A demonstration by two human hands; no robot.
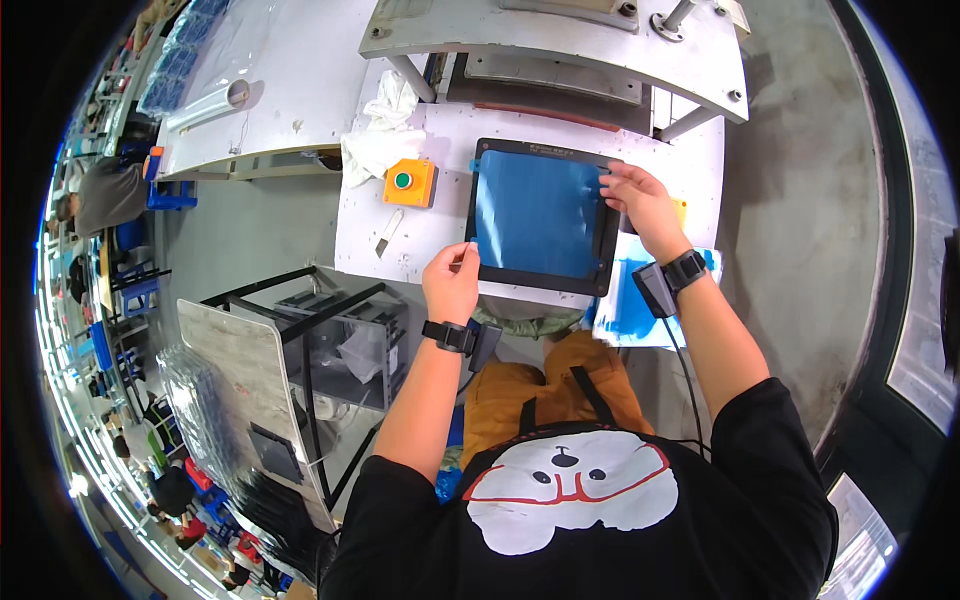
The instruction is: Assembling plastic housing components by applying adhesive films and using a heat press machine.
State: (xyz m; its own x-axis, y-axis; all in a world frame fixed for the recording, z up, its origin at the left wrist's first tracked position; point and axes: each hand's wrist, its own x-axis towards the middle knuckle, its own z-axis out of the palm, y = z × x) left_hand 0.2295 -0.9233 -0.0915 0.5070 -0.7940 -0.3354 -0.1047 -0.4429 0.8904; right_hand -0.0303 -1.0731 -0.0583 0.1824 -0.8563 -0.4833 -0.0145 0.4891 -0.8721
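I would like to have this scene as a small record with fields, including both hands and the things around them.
Work surface: white table
Main item: black plate, mostly covered by blue film
Left hand: the hand is at the plate's left edge, near corner; grip unclear
Right hand: the hand is at the plate's right edge, toward the far corner; grip unclear
Left of plate: orange box with green button, white cloth, slim tool
Right, near table edge: blue-and-white sheets
Beyond plate: metal press-like frame
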